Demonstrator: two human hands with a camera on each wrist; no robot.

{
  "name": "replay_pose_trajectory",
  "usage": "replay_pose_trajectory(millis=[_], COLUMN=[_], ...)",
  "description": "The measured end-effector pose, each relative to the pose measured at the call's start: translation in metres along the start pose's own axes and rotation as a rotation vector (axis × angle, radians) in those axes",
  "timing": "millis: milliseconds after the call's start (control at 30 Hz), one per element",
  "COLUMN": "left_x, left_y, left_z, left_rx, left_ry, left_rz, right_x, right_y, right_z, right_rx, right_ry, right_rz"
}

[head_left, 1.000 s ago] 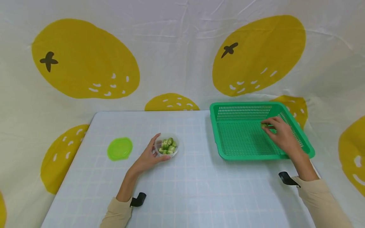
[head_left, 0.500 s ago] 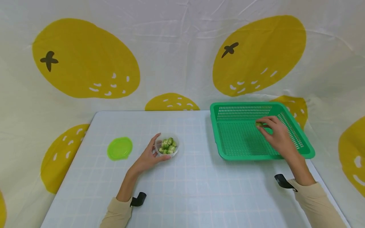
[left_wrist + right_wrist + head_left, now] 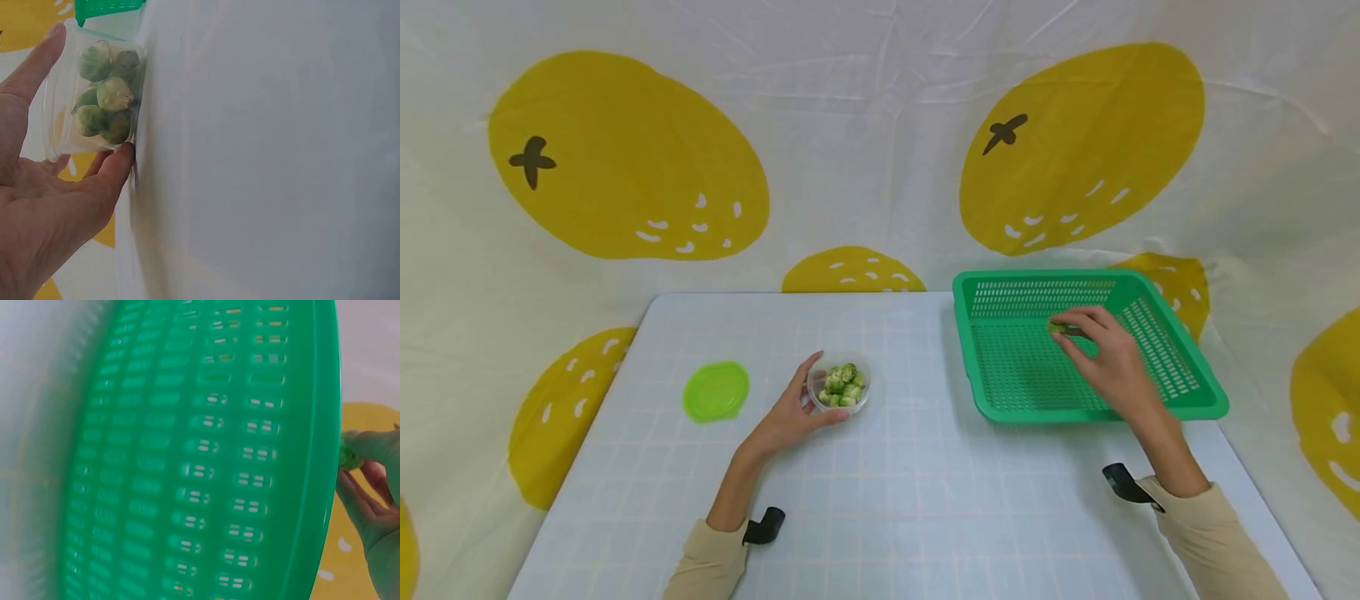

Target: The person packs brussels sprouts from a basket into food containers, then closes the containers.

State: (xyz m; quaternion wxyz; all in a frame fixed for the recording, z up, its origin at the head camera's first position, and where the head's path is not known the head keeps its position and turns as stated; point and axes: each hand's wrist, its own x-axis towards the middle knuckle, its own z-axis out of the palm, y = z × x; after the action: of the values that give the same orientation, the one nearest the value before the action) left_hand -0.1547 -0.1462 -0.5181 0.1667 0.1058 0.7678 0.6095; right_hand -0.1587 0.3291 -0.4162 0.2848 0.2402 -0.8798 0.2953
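A clear plastic tub point(image 3: 69, 112) of Brussels sprouts point(image 3: 841, 385) stands upright on the table, its top uncovered. My left hand point(image 3: 790, 417) holds it from the left, thumb on the near side and fingers round the far side. Between thumb and fingertips, my right hand point(image 3: 1108, 358) pinches a single Brussels sprout point(image 3: 1057, 327) over the green basket point(image 3: 1000, 414). In the right wrist view the basket's slotted wall point(image 3: 206, 456) fills most of the picture, with the pinched sprout point(image 3: 350, 460) showing just past its rim. No sprouts show inside the basket.
A bright green lid point(image 3: 716, 392) lies flat on the table left of the tub. White cloth with light grid lines covers the table point(image 3: 917, 500). Behind it hangs a white curtain point(image 3: 865, 167) printed with large yellow fruit.
My right hand has moved left across the basket, carrying the pinched Brussels sprout. My left hand and the tub have stayed in place.
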Motion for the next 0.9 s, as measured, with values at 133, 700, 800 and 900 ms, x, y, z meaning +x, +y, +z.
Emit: replay_pose_trajectory(millis=[133,700,800,900], left_x=[0.000,-0.001,-0.001,-0.001], left_y=[0.000,0.002,0.002,0.001], left_z=[0.000,-0.001,-0.001,-0.001], left_rx=[0.002,-0.016,-0.023,-0.023], left_ry=[0.001,0.002,0.003,0.002], left_rz=[-0.002,-0.003,-0.006,-0.004], right_x=[0.002,0.015,0.017,0.020], right_y=[-0.007,-0.032,-0.038,-0.050], right_z=[0.007,0.038,0.044,0.048], right_rx=[0.035,0.188,0.227,0.260], right_ry=[0.006,0.045,0.045,0.052], right_rz=[-0.012,0.000,0.012,0.024])
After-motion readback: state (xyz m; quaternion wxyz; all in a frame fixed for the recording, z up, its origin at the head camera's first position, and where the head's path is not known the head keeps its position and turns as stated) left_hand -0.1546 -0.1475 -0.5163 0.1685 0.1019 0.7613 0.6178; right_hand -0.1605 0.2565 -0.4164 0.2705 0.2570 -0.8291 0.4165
